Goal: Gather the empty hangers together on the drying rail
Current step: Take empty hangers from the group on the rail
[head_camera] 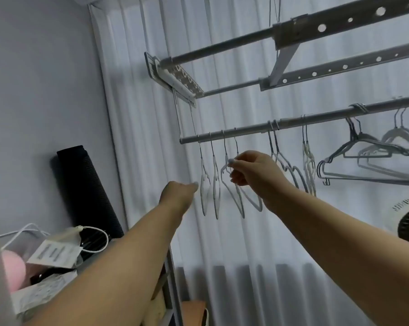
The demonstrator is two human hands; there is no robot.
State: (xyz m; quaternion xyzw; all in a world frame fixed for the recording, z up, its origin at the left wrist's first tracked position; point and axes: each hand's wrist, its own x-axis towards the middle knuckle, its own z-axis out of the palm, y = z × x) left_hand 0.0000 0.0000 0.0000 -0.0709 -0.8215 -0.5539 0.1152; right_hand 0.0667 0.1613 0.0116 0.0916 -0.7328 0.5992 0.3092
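A grey drying rail (245,131) runs from centre left up to the right. Several empty white hangers hang along it. The leftmost white hanger (204,184) and a second one (216,191) hang near the rail's left end. My left hand (178,196) reaches up to the leftmost hanger, its fingertip touching the hanger's side. My right hand (253,169) pinches the necks of the two hangers beyond them (234,196). Further right hang another white pair (290,170), a narrow pair (309,170), and dark and pale hangers (363,158).
Two more rack bars (222,45) cross overhead. White curtains (222,243) hang behind the rail. A black rolled mat (85,189) leans on the left wall above a cluttered shelf with a white cable (92,241). A fan (408,217) shows at the right edge.
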